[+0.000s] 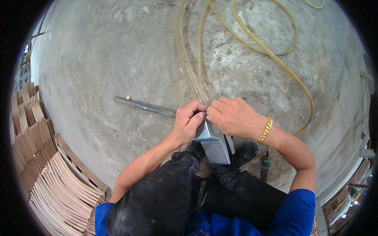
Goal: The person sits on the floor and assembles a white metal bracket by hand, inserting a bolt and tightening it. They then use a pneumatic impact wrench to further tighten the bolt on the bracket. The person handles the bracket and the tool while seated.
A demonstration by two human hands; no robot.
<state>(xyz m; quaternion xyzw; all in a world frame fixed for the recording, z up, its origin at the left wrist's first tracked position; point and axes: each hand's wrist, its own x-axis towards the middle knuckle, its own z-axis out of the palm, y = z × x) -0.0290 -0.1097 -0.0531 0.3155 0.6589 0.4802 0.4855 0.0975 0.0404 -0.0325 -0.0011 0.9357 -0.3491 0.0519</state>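
Note:
A grey metal foot pedal (212,143) with a ribbed tread stands tilted between my knees, above my dark shoes. Clear yellowish hoses (199,84) run from the floor to its far end, where my two hands meet. My left hand (189,120) is closed in a pinch at that end of the pedal, thumb and forefinger together. Beside it, the curled fingers of my right hand (232,116) are pressed close to the hose ends. The fingers hide the joint, and whatever small part the right hand pinches cannot be made out. A gold-coloured bracelet (265,129) circles my right wrist.
A dark metal tube (145,106) lies on the concrete floor (98,59), left of my hands. Another yellowish hose (283,69) loops across the right. A dark hand tool (266,167) stands by my right leg. Stacked curved wooden strips (59,192) line the left side.

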